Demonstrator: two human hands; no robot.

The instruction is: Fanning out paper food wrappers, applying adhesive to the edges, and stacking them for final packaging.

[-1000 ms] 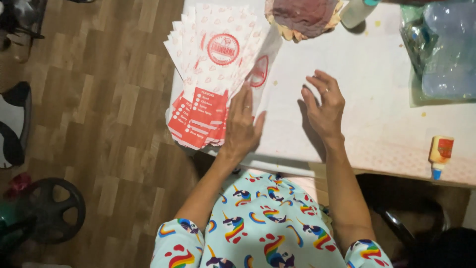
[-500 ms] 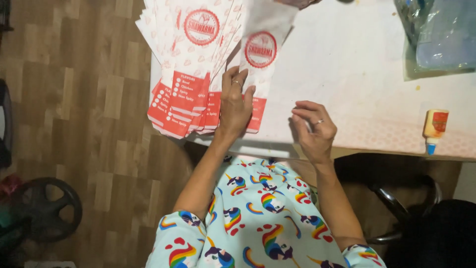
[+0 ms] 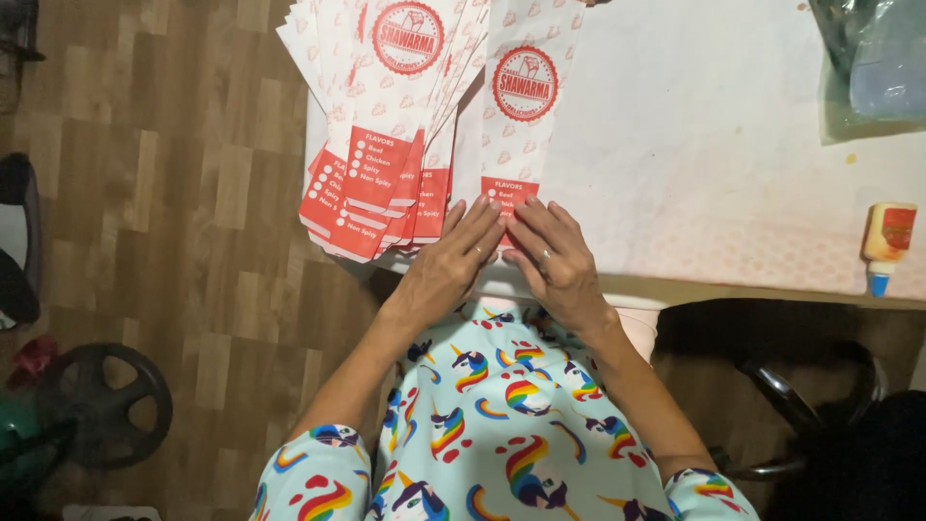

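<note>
Right hand moved beside left hand | both flat, fingers extended, gripping nothing | one paper sleeve pressed

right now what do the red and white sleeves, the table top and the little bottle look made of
Sleeves: thin matte paper, seemingly; flat, creased, fanned like sheets. Table top: looks covered by a white cloth or plastic sheet with a faint pattern; unclear which. Bottle: likely soft plastic, smooth, with a blue tip.
</note>
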